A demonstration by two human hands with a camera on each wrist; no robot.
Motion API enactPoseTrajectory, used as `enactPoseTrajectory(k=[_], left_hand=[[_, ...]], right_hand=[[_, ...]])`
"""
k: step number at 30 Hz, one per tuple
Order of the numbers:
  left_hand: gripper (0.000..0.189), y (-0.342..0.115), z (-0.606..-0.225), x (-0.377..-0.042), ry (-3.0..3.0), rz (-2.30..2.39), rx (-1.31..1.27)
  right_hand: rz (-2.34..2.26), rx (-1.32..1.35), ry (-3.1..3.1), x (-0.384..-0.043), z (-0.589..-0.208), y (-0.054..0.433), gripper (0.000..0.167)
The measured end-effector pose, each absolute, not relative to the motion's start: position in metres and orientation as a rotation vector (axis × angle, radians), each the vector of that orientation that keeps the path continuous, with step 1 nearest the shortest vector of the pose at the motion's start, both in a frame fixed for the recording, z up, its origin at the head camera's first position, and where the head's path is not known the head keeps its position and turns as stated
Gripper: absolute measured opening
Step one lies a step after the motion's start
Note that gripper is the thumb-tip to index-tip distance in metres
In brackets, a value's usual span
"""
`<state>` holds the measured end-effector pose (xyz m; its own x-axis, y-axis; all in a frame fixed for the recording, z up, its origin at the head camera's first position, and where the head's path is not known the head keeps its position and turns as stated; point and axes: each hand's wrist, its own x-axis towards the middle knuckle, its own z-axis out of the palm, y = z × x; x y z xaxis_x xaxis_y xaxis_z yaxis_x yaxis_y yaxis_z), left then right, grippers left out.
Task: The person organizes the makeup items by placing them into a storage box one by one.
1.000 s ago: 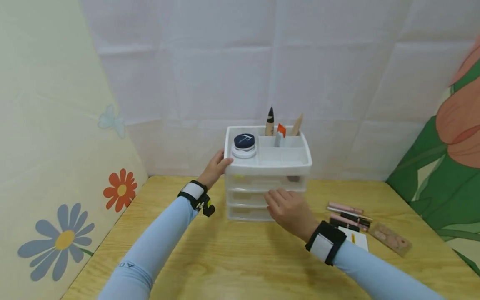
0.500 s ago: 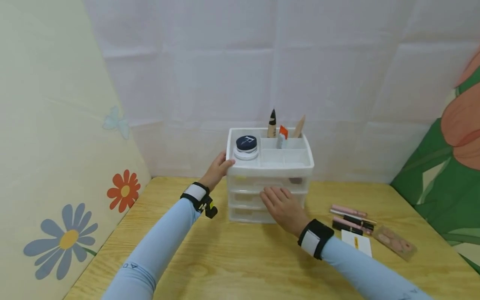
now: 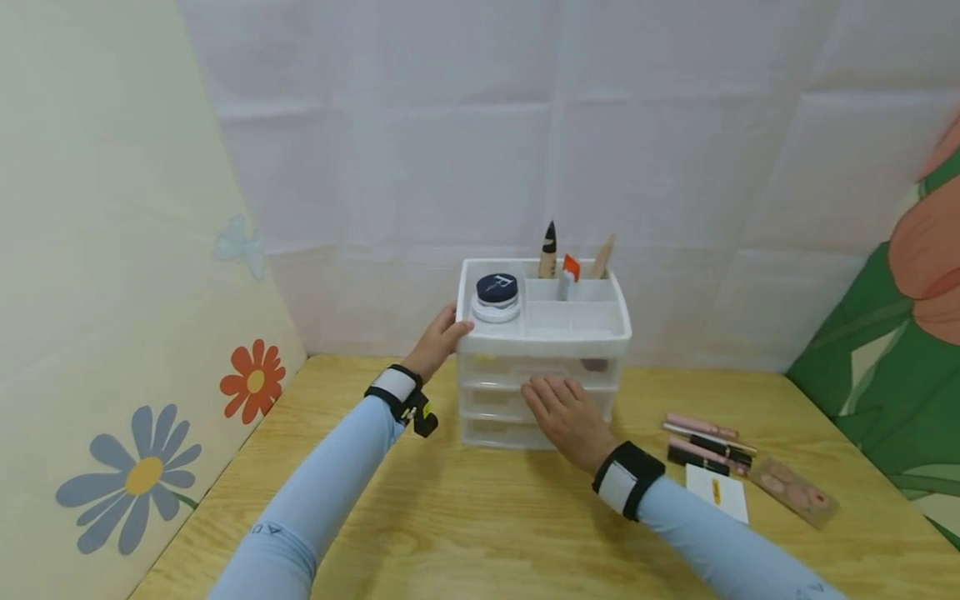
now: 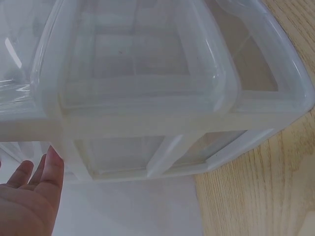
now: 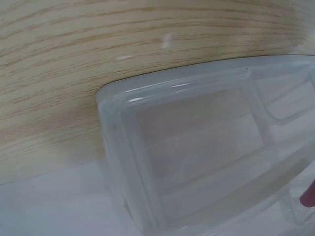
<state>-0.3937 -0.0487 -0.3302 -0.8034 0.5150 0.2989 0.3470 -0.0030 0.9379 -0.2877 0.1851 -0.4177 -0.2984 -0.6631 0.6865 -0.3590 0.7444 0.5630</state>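
Observation:
A white organizer (image 3: 543, 346) with clear drawers stands at the back of the table in the head view. My left hand (image 3: 437, 340) holds its upper left side, thumb over the top rim. In the left wrist view, fingers (image 4: 53, 169) of that hand lie against the side frame. My right hand (image 3: 567, 418) rests its extended fingers on the drawer fronts, near the line between the top and middle drawers. One fingertip (image 5: 308, 196) shows at the edge of the right wrist view. In the organizer's top tray sit a dark-lidded round container (image 3: 497, 288) and a black-tipped tube (image 3: 549, 257).
To the right on the wooden table (image 3: 480, 525) lie several pink and black cosmetic tubes (image 3: 708, 446), a white card-like item (image 3: 717, 493) and a flat palette (image 3: 795, 492). A white cloth (image 3: 405, 183) hangs behind the organizer.
My right hand has shifted slightly left along the drawer fronts, and its fingers have straightened. My left hand keeps its hold. The head view has moved a little.

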Motion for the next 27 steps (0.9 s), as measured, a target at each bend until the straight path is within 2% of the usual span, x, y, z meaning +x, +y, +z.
enactPoseTrajectory(k=[13, 21, 27], left_hand=[[0.059, -0.045, -0.327, -0.395, 2.107, 1.931, 0.933], [0.060, -0.045, -0.326, -0.398, 2.102, 1.920, 0.921], [0.060, -0.044, -0.327, -0.400, 2.096, 1.924, 0.910]], right_hand=[[-0.300, 0.788, -2.004, -0.270, -0.414, 0.186, 0.047], [-0.182, 0.795, -1.961, -0.257, -0.414, 0.183, 0.032], [-0.162, 0.780, -2.006, -0.244, -0.414, 0.181, 0.036]])
